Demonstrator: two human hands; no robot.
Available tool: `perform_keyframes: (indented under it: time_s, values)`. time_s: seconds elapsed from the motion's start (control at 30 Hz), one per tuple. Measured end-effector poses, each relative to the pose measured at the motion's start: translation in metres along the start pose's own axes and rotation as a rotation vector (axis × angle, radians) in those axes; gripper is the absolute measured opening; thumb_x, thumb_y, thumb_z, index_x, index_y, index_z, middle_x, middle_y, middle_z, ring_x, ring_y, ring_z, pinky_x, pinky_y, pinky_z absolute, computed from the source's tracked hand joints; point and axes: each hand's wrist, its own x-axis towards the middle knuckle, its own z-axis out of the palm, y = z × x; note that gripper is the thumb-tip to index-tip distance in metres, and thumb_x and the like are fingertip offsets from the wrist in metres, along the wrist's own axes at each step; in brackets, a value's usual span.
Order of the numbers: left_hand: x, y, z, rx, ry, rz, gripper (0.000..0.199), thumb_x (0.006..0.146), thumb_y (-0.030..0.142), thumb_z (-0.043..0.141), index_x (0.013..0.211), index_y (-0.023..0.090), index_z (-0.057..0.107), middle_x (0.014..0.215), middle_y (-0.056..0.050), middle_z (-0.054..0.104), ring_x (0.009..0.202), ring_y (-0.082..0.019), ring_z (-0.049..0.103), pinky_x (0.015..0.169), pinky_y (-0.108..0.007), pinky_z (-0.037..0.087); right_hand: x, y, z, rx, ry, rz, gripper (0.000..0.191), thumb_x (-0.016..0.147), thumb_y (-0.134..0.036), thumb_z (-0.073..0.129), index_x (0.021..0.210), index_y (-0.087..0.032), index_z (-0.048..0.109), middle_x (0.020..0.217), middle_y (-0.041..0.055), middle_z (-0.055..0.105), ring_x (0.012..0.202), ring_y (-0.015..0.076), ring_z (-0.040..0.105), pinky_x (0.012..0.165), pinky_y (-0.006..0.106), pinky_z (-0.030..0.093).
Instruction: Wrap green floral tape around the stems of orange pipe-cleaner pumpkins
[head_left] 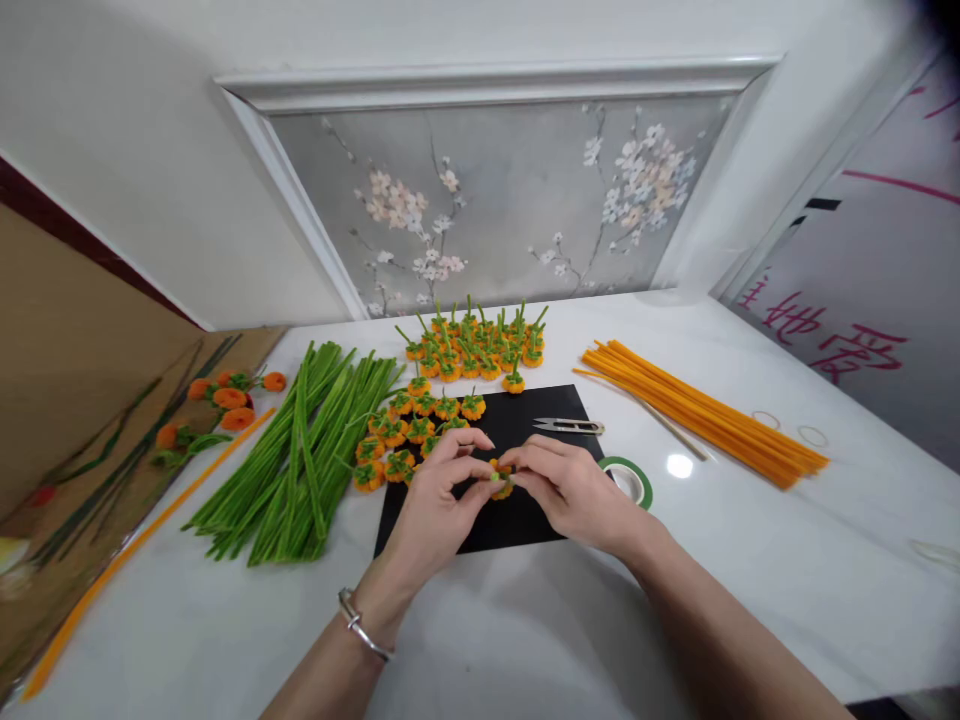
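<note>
Two-handed now, pinching the orange-and-green piece point(502, 491) between left hand point(444, 497) and right hand point(571, 485): light pressure, steady, no crushing!

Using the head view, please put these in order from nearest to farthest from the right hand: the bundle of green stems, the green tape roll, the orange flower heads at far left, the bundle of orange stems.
From the right hand:
1. Green tape roll, just to its right.
2. Bundle of orange stems, farther right.
3. Bundle of green stems, left.
4. Orange flower heads, far left.
</note>
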Motion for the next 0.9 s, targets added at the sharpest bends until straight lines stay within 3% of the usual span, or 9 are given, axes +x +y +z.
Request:
perform_keyframes:
  time_s: [0.13, 0.27, 0.43, 0.53, 0.9]
  values:
    - [0.0, -0.003, -0.003, 0.082, -0.011, 0.068, 0.013, 0.082, 0.014, 0.061, 0.075, 0.021, 0.07, 0.109, -0.006, 0.056, 0.105, -0.019, 0.055, 0.091, -0.032, 0.044, -0.001, 0.002, 0.002, -0.12, -0.062, -0.01, 0.021, 0.093, -0.013, 0.042, 0.095, -0.018, 0.062, 0.089, 0.0055, 0.063, 0.079, 0.0149, 0.06, 0.07, 0.025, 0.047]
    - [0.0, -0.006, -0.001, 0.001, -0.005, 0.0, 0.013, 0.084, 0.014, 0.059, 0.078, 0.02, 0.069, 0.104, -0.005, 0.058, 0.101, -0.018, 0.057, 0.086, -0.029, 0.048, -0.001, 0.0, 0.004, -0.251, -0.089, 0.018, 0.02, 0.093, -0.015, 0.044, 0.096, -0.02, 0.063, 0.089, 0.0045, 0.064, 0.076, 0.0144, 0.061, 0.065, 0.024, 0.044]
    - [0.001, -0.003, 0.001, -0.102, -0.093, -0.115, 0.014, 0.087, 0.016, 0.054, 0.078, 0.018, 0.065, 0.1, -0.005, 0.06, 0.09, -0.016, 0.061, 0.074, -0.027, 0.051, -0.002, -0.003, 0.001, -0.319, -0.027, 0.082, 0.015, 0.093, -0.024, 0.049, 0.092, -0.022, 0.064, 0.085, 0.001, 0.065, 0.07, 0.0129, 0.061, 0.06, 0.023, 0.039]
    - [0.002, 0.001, -0.002, -0.039, -0.155, -0.084, 0.013, 0.085, 0.012, 0.055, 0.076, 0.018, 0.063, 0.094, -0.003, 0.061, 0.088, -0.014, 0.06, 0.079, -0.027, 0.047, -0.002, -0.003, -0.003, -0.358, 0.002, 0.073, 0.018, 0.094, -0.027, 0.047, 0.089, -0.022, 0.064, 0.085, 0.0006, 0.066, 0.069, 0.0123, 0.06, 0.059, 0.024, 0.036]
    - [-0.004, 0.006, -0.004, -0.018, -0.198, -0.03, 0.014, 0.085, 0.012, 0.056, 0.072, 0.017, 0.058, 0.09, -0.002, 0.059, 0.079, -0.011, 0.057, 0.067, -0.023, 0.043, 0.001, -0.004, -0.006, -0.191, -0.039, 0.226, 0.009, 0.085, -0.019, 0.06, 0.077, -0.022, 0.063, 0.08, -0.0024, 0.065, 0.069, 0.0111, 0.06, 0.062, 0.023, 0.038]
